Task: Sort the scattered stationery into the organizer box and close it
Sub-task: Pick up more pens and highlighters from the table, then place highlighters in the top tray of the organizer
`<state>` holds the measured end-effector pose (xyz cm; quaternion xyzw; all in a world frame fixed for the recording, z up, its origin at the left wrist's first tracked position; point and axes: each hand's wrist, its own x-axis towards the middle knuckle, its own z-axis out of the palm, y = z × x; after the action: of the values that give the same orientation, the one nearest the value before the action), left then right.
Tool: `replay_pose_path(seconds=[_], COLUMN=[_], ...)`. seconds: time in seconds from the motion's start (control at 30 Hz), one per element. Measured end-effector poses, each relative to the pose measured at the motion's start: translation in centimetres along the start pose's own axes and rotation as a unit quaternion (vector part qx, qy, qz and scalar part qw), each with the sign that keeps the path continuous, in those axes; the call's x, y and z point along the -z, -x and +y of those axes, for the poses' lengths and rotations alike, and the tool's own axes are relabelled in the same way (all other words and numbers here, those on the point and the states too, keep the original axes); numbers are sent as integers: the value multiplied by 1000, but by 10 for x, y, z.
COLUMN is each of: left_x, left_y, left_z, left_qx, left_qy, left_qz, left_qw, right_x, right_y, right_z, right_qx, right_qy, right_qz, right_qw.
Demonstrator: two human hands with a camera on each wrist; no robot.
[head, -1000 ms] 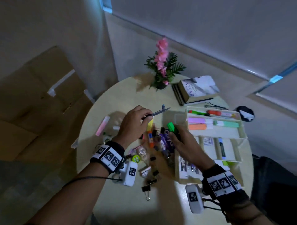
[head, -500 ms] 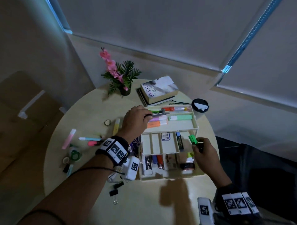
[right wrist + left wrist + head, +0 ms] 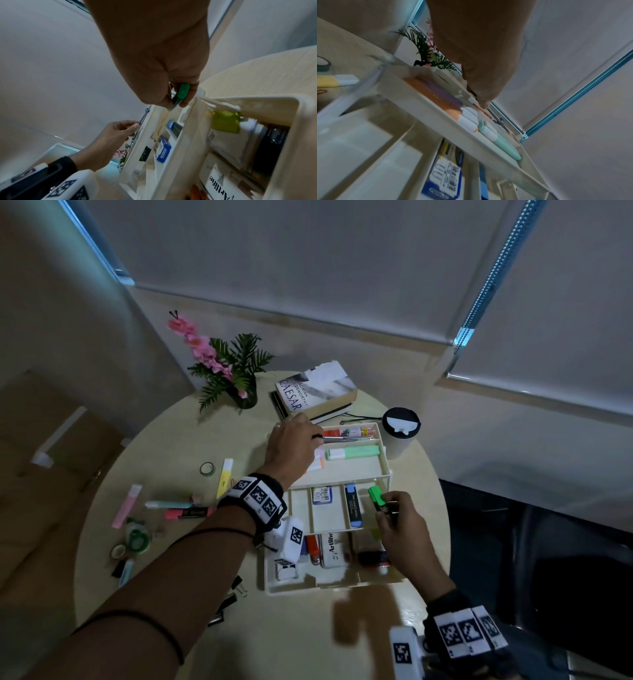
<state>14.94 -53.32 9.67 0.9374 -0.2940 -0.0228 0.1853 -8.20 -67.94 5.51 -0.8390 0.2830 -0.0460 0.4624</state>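
Note:
The cream organizer box (image 3: 342,585) stands open on the round table, its tiers stepped back. My left hand (image 3: 291,448) reaches over the top tray (image 3: 382,465) and pinches a thin grey metal tool (image 3: 342,438), whose tip lies along the tray's back row; the same tool (image 3: 498,119) shows in the left wrist view. My right hand (image 3: 399,525) pinches a green highlighter (image 3: 376,497) over the right end of the middle tray (image 3: 303,508); it appears again as the green highlighter (image 3: 181,92). Pastel highlighters (image 3: 352,453) lie in the top tray.
Loose markers (image 3: 126,505), tape rolls (image 3: 207,469) and binder clips (image 3: 236,587) lie scattered on the table's left. A book (image 3: 315,390), a potted flower (image 3: 236,371) and a lidded cup (image 3: 399,433) stand behind the box. A dark chair sits at the right.
Both hands left the pile of loose items for the box. The left carried the metal tool to the top tray; the right brought the green highlighter to the middle tray.

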Motion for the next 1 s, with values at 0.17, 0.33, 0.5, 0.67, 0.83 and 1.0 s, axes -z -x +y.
replay_pose_path(seconds=[0.17, 0.33, 0.5, 0.67, 0.83, 1.0], left_x=[-8, -10, -11, -7, 1, 20], left_y=[-2, 0, 6, 19, 46, 97], left_z=[2, 1, -2, -14, -44, -96], left_qx=[12, 19, 4, -8, -31, -41], left_qy=[0, 26, 29, 65, 96, 102], left_qz=[-2, 8, -7, 5, 34, 42], left_qw=[1000, 999, 1000, 998, 994, 993], right_x=[-1, -13, -27, -30, -34, -48], right_y=[-3, -4, -5, -12, -20, -23], right_z=[7, 4, 1, -5, -12, 0], right_qx=[12, 36, 59, 76, 111, 111], right_qy=[4, 19, 39, 51, 83, 169], right_qz=[23, 29, 43, 25, 11, 7], right_qw=[1000, 999, 997, 995, 990, 979])
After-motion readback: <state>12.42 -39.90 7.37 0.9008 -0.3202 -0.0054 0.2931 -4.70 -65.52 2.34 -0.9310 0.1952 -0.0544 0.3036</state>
